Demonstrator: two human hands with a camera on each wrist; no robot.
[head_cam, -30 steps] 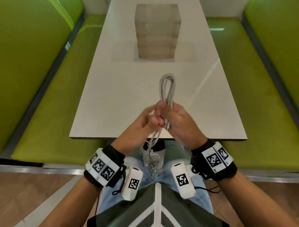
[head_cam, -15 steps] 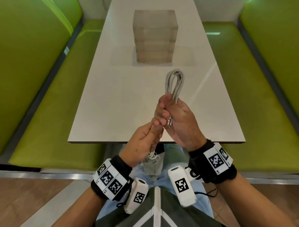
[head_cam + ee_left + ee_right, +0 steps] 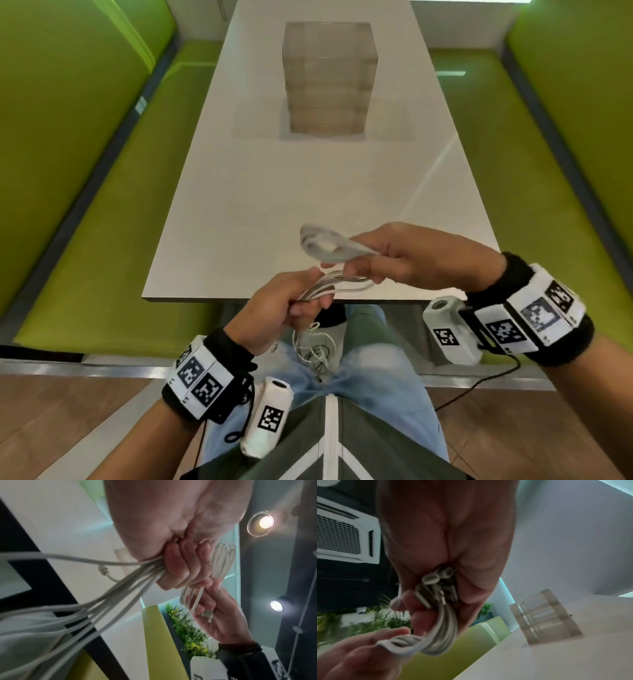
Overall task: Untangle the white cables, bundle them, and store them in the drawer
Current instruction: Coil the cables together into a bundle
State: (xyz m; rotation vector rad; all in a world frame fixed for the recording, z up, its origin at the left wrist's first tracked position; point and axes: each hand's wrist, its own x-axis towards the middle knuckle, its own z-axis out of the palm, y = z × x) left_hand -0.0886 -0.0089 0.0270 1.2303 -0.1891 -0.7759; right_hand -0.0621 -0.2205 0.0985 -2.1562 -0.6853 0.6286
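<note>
The looped bundle of white cables (image 3: 327,245), which stood upright above the right hand (image 3: 416,258) a moment ago, now lies tipped sideways, its loop pointing off to the left of that hand's fingers. The right hand itself has turned and swung out to the right, knuckles up, away from the person's middle. The left hand (image 3: 279,310), which was pressed against the right hand's fingers, now sits apart and below it, gripping the loose strands so that they stretch across the gap between the two hands.
</note>
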